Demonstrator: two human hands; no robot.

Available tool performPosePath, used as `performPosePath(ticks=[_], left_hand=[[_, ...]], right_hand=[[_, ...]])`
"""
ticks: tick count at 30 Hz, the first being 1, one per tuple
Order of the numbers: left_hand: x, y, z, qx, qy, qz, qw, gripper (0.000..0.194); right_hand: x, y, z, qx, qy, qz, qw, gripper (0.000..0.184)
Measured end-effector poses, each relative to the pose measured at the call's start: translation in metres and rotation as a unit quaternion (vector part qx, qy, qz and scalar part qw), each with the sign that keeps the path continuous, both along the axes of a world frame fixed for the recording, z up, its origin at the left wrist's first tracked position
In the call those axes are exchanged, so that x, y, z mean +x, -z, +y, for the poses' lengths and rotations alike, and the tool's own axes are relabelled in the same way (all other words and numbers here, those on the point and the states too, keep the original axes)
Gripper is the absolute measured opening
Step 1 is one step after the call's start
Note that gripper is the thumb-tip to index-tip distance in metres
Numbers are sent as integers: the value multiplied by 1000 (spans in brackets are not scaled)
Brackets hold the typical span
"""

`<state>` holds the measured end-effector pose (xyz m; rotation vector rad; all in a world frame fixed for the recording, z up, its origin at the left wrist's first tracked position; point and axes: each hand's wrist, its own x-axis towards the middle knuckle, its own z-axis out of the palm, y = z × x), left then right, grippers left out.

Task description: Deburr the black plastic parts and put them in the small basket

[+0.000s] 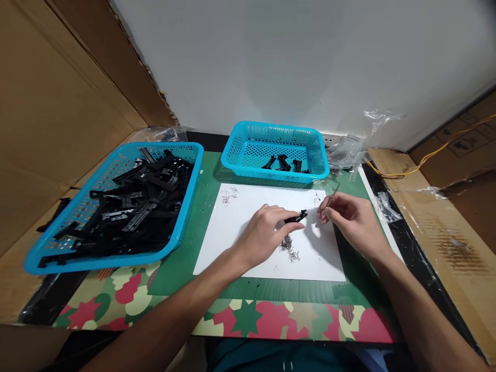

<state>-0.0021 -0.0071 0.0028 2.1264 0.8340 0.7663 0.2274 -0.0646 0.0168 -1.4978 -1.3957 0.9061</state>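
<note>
My left hand (266,232) is closed in a pinch around a black plastic part (297,217), whose notched end sticks out past the fingertips to the right. Just right of it, my right hand (352,219) grips a thin metal tool that looks like tweezers (334,193), one end pointing up and away. A small gap lies between the part and the right fingertips. Under the left hand, a pile of tiny bent wire pieces (287,246) lies on a white sheet (225,243). A smaller scatter of wire pieces (227,197) is at the sheet's far left corner.
A blue basket (190,199) heaped with black plastic parts (143,201) stands at left. Behind the sheet, another blue basket (271,172) contains several black parts (284,163). Clear plastic bags (346,151) lie beside it. Cardboard (461,232) and a yellow cable (422,166) are at right.
</note>
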Motion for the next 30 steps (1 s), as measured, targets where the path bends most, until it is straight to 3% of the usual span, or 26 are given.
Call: performPosePath(ticks=[5, 9, 11, 13, 18, 21, 26, 30], left_hand=[[-1, -3, 1, -8, -12, -39, 999, 31], [-1, -1, 1, -15, -4, -46, 999, 25], [-1, 0, 1, -20, -1, -40, 999, 25], [-1, 0, 1, -17, 1, -32, 999, 24], [-1, -1, 0, 3, 10, -15, 1000, 23], [-1, 0, 0, -7, 22, -28, 999, 24], [-3, 3, -1, -29, 69, -43, 996, 29], [-3, -3, -4, -79, 71, -42, 993, 22]], right_hand=[[7, -6, -14, -61, -98, -187, 975, 19], [2, -1, -23, -44, -64, -259, 963, 25], [1, 0, -27, -28, -47, -267, 962, 27], [1, -3, -32, -27, -40, -268, 962, 18], [0, -15, -52, -71, -121, -213, 967, 13], [-5, -12, -60, -95, -125, -181, 971, 4], [-14, -4, -61, -124, -100, -178, 971, 12], [-16, -10, -57, -98, -113, -171, 974, 12]])
